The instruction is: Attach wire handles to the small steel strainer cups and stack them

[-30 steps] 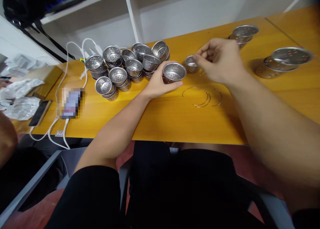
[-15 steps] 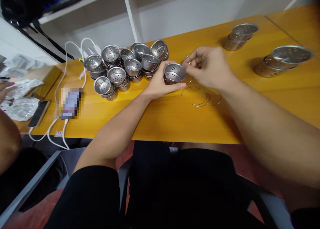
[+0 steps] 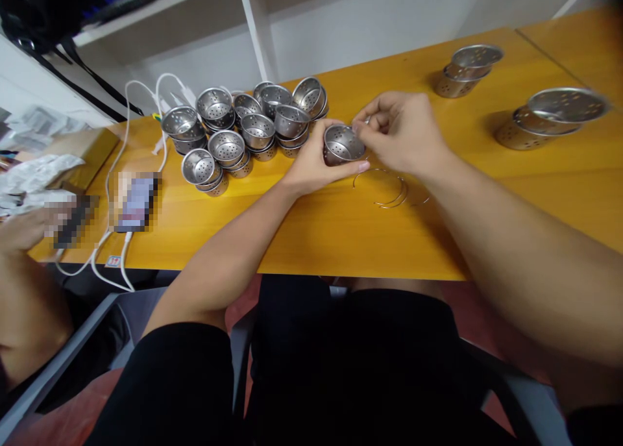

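Note:
My left hand (image 3: 311, 157) is closed around a perforated metal strainer basket (image 3: 343, 146), its open mouth tilted up toward me. At the basket's right rim, my right hand (image 3: 389, 128) is closed in a pinch. A small shiny bit of what looks like a thin curved metal wire (image 3: 368, 120) shows between its fingers; most of it is hidden. Below the hands, several thin curved wires (image 3: 403, 193) lie on the yellow table (image 3: 311, 238). Close to my left hand on its far side stand several stacked strainer baskets (image 3: 257, 131).
Two short basket stacks stand at the right, one farther back (image 3: 462, 79) and one nearer (image 3: 530, 131). At the left lie a phone (image 3: 139, 202) with white cables (image 3: 109, 186), and a co-worker's hand (image 3: 34, 222) at a dark phone (image 3: 75, 222). A white shelf (image 3: 256, 30) rises behind.
The basket and my left hand have shifted slightly right. My right fingers have moved slightly left, over its rim. At the left, the co-worker's hand has come in to the dark phone.

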`<state>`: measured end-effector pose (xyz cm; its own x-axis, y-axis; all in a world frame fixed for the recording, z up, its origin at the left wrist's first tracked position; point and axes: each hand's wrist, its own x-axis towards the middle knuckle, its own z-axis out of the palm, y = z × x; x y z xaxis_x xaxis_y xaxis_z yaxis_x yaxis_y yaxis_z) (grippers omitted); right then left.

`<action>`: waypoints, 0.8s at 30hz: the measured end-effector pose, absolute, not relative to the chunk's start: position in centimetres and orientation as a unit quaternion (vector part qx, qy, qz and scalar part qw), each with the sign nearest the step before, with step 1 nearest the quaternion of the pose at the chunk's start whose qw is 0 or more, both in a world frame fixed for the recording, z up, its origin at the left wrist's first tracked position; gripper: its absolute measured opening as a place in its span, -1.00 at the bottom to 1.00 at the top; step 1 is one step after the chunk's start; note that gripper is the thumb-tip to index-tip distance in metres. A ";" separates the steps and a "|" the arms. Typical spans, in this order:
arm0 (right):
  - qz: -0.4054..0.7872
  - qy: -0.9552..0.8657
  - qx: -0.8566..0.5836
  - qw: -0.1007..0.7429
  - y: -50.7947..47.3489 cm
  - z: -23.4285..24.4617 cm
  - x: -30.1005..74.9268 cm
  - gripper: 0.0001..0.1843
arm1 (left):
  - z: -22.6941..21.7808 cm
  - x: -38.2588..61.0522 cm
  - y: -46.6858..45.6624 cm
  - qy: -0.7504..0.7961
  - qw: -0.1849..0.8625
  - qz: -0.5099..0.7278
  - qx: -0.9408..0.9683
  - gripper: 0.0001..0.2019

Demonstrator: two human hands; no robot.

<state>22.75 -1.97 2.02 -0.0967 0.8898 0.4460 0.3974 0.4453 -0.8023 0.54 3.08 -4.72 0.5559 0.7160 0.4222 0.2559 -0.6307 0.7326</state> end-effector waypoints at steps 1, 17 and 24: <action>0.260 -0.695 -0.454 0.493 -2.0 2.0 22.6 -0.65 | -4.5 0.6 2.9 0.297 0.309 0.370 0.824 0.10; 0.446 -0.712 -0.323 0.437 -3.0 3.8 24.1 -0.33 | -5.6 -0.5 5.3 0.244 0.328 0.370 0.834 0.00; 0.449 -0.690 -0.319 0.470 -2.2 2.7 23.6 -0.36 | -6.6 -0.1 5.7 0.233 0.291 0.366 0.853 0.00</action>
<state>23.61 -2.23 2.75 -0.3549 0.8618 0.3624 0.0182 0.3939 -0.9190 -0.06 5.75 -6.63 0.6231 0.6103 0.4892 0.1835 -0.7221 0.6671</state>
